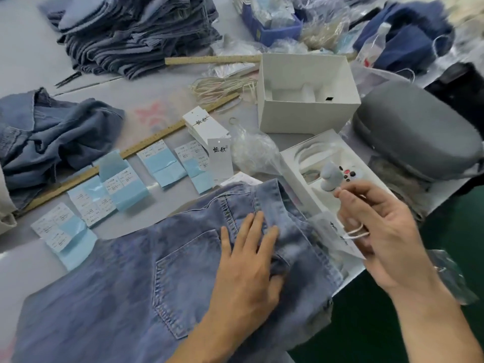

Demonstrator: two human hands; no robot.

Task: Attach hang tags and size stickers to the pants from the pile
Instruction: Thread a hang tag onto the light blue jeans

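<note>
One pair of jeans, one tag going on

One pair of denim pants (pixel 125 284) is lying flat on the worktop (pixel 21 45) in front of me, back pocket up, waistband toward the white boxes. I am pressing my left hand (pixel 248 263) down near the waistband, fingers straight and spread, thumb tucked against a fold of cloth by what looks like a belt loop. My right hand (pixel 379 231) is pinching the pale string (pixel 353 233) of a hang tag (pixel 337 237), fingers curled narrowly, the card dangling blurred just off the waistband. I judge I am at the tagging step; next the string needs threading through the loop. Size stickers (pixel 162 163) are waiting on blue backing sheets beyond the pants, near the spare hang tags (pixel 207 127); the pile (pixel 136 38) sits far back.
</note>
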